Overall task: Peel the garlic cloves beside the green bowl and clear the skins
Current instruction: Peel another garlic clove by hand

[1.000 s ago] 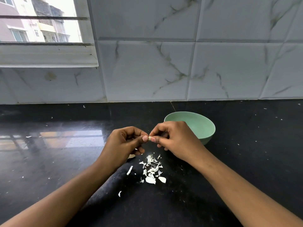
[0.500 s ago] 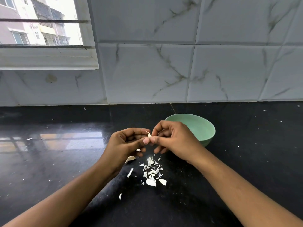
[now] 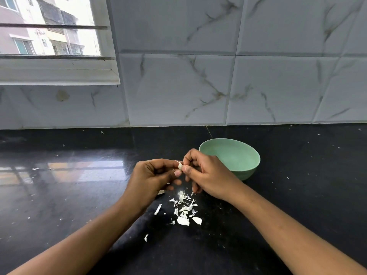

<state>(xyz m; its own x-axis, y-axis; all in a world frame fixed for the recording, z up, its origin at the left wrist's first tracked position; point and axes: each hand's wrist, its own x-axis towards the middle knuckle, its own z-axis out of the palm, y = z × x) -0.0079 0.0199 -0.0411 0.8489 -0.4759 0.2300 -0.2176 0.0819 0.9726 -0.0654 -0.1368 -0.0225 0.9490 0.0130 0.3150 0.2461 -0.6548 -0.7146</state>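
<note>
The garlic clove (image 3: 180, 166) sits up off the counter, pinched between the fingertips of both hands, and only a small white curl of it shows. The rest is covered by the fingers, so it is hard to say whether the white part is flesh or a lifting flap of skin. The left hand (image 3: 153, 177) grips it from the left with thumb and forefinger, its other fingers (image 3: 177, 173) curled under. The right hand (image 3: 206, 175) pinches it from the right, fingers (image 3: 188, 155) bent tightly over the top.

Directly below the fingers, a loose heap of garlic skins (image 3: 184, 207) lies on the black counter (image 3: 59, 195), with a few stray flakes nearer the person. One pale piece (image 3: 160, 192) pokes out from under the left hand, mostly hidden, so it cannot be told as skin or clove.

Just behind the right hand's fingers stands the green bowl (image 3: 249, 172), its near left rim covered by the knuckles. What shows of its inside looks bare.

Beyond are the marble-patterned wall tiles (image 3: 198, 86), and far left a window (image 3: 49, 36) cut off by the frame edge.
</note>
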